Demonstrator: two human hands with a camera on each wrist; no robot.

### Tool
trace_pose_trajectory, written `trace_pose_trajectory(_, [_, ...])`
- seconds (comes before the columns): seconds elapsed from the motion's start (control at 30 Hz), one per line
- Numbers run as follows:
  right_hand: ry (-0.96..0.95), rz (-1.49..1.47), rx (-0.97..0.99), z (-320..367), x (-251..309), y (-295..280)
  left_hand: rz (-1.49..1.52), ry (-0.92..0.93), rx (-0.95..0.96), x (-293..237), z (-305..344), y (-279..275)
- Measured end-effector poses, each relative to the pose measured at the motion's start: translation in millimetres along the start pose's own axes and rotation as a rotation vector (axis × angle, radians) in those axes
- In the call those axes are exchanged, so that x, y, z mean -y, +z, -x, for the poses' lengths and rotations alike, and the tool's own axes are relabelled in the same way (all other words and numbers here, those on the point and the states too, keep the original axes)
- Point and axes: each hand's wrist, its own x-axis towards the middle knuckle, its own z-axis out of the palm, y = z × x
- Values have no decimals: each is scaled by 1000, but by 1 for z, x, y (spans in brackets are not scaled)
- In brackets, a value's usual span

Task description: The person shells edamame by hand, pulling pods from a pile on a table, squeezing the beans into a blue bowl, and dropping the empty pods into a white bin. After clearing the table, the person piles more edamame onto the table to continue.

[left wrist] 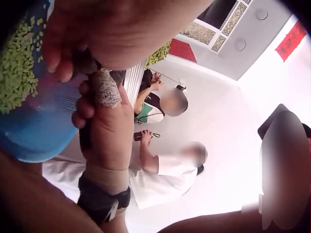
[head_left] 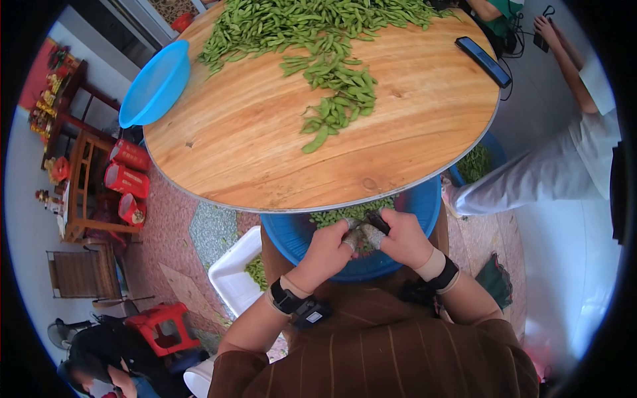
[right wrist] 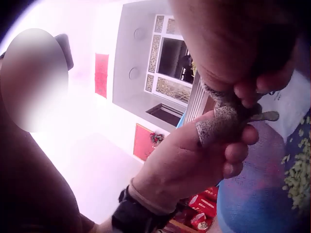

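My left hand (head_left: 323,251) and right hand (head_left: 406,240) meet over a blue basin (head_left: 432,211) of shelled green beans (head_left: 335,215). Pale, speckled wraps cover the thumbs. A green bean pod (right wrist: 271,116) pokes out where the fingers come together in the right wrist view; both hands pinch at it, with most of it hidden behind the fingers. In that view the left hand (right wrist: 180,153) has its fingers curled below the pod. The right hand (left wrist: 109,133) appears with bent fingers in the left wrist view.
Green pods (head_left: 285,26) heap on the round wooden table (head_left: 232,139), whose edge overhangs the basin. On it lie a blue bowl (head_left: 156,83) and a phone (head_left: 483,61). A white box (head_left: 229,275) stands left of my legs; a person in white (head_left: 564,162) is at right.
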Motion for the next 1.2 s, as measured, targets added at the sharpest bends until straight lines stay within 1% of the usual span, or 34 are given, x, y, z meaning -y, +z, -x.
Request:
trace_pose_trajectory(0.03, [28, -69, -26, 0, 0, 0, 89, -4, -41, -1, -1, 1])
trace_pose_trajectory(0.07, [28, -67, -20, 0, 1, -1, 94, -7, -44, 0, -2, 1])
trace_pose_trajectory(0.13, [95, -172, 3, -1, 9, -4, 91, 51, -53, 8, -8, 2])
trace_pose_trajectory(0.17, [94, -170, 9, -2, 6, -2, 95, 50, -57, 18, -13, 5])
trace_pose_trajectory(0.23, [15, -112, -55, -4, -7, 8, -139, 187, -217, 37, -24, 12])
trace_pose_trajectory(0.27, [11, -110, -47, -5, -12, 13, -135, 185, -225, 41, -27, 15])
trace_pose_trajectory(0.33, [97, -53, -52, -5, -26, 21, -231, 138, -230, 40, -35, 15])
trace_pose_trajectory(0.37, [94, -51, -47, -5, -38, 26, -229, 137, -235, 48, -40, 15])
trace_pose_trajectory(0.43, [173, -62, -35, -8, -49, 30, -446, 242, -258, 61, -49, 15])
trace_pose_trajectory(0.47, [173, -60, -31, -6, -52, 29, -443, 240, -260, 68, -48, 17])
trace_pose_trajectory(0.53, [453, -418, -29, -8, -32, 16, -889, 417, -485, 68, -43, 15])
trace_pose_trajectory(0.57, [457, -418, -29, -8, -32, 13, -887, 415, -482, 65, -40, 15])
trace_pose_trajectory(0.63, [513, -678, 16, -5, -34, 7, -849, 486, -448, 42, -27, 13])
trace_pose_trajectory(0.67, [513, -678, 17, -5, -35, 6, -848, 486, -449, 40, -25, 12])
trace_pose_trajectory(0.73, [489, -729, 29, -4, -34, 5, 183, 36, 0, 36, -22, 10])
trace_pose_trajectory(0.77, [485, -728, 31, -3, -30, 6, 183, 38, -3, 32, -19, 8])
trace_pose_trajectory(0.83, [472, -675, 69, -4, -22, 5, 88, 95, -114, 24, -12, 2])
trace_pose_trajectory(0.87, [462, -677, 68, -3, -21, 5, 81, 101, -119, 26, -7, -3])
trace_pose_trajectory(0.93, [426, -592, 106, -4, -21, 4, -174, 179, -269, 38, 13, -22])
trace_pose_trajectory(0.97, [410, -600, 104, -4, -23, 3, -429, 206, -250, 36, 29, -40])
trace_pose_trajectory(1.0, [413, -543, 130, -3, -27, 2, -683, 228, -227, 32, 49, -59])
trace_pose_trajectory(1.03, [417, -486, 155, -3, -30, 3, -903, -6, -93, 36, 68, -75])
trace_pose_trajectory(1.07, [412, -495, 153, -2, -32, 6, -1111, -251, 49, 37, 82, -86])
trace_pose_trajectory(1.13, [445, -562, 129, -2, -35, 12, -1171, -273, 57, 14, 94, -96])
trace_pose_trajectory(1.2, [428, -562, 140, -3, -37, 20, -1220, -295, 56, -18, 95, -98])
